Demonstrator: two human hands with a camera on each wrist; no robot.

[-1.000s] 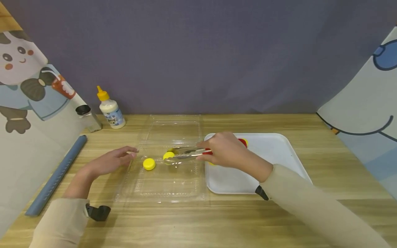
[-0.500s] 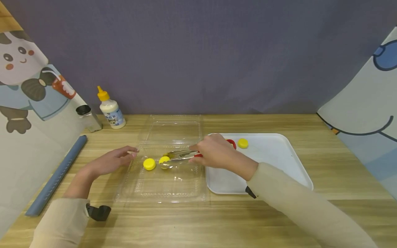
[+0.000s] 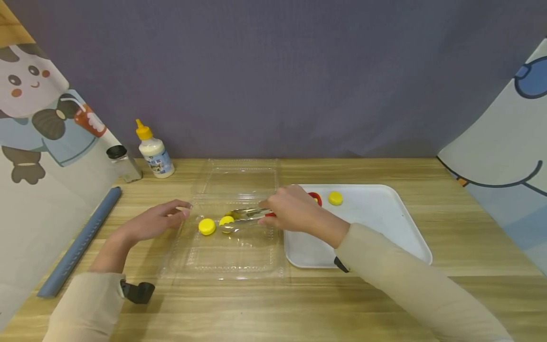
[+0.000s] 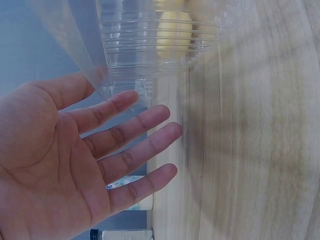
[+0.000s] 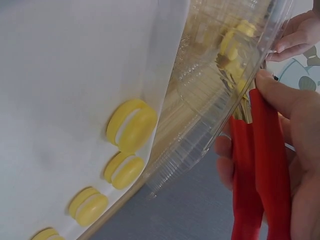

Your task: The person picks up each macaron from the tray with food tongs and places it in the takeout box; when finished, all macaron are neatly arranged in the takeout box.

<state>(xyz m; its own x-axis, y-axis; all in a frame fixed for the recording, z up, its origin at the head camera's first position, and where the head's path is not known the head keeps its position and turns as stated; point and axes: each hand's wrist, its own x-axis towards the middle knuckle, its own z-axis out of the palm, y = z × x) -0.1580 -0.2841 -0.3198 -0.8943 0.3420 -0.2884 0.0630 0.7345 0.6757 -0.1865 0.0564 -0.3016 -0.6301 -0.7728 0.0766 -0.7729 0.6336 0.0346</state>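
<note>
My right hand (image 3: 297,207) grips metal tongs by their red handles (image 5: 270,160). A yellow macaron (image 3: 225,224) sits between the tong tips, inside the clear plastic clamshell box (image 3: 231,267), whose lid is folded back. Close to its left lies another yellow macaron (image 3: 207,227) in the box. My left hand (image 3: 151,223) is at the box's left side with fingers extended; in the left wrist view its thumb and index tip meet or nearly meet the plastic edge. On the white tray (image 3: 363,237) are several yellow macarons (image 5: 135,127), most hidden in the head view by my right hand.
A glue-type bottle (image 3: 156,154) with a yellow nozzle and a black-capped jar (image 3: 124,164) stand at the back left. Along the left wall lies a long blue-grey bar (image 3: 81,242). A dark cloth backdrop (image 3: 282,80) closes off the table's rear.
My right hand has moved left with the tongs, bringing the gripped macaron beside the other one in the box. One macaron on the tray has come into fuller view. My left hand stays put.
</note>
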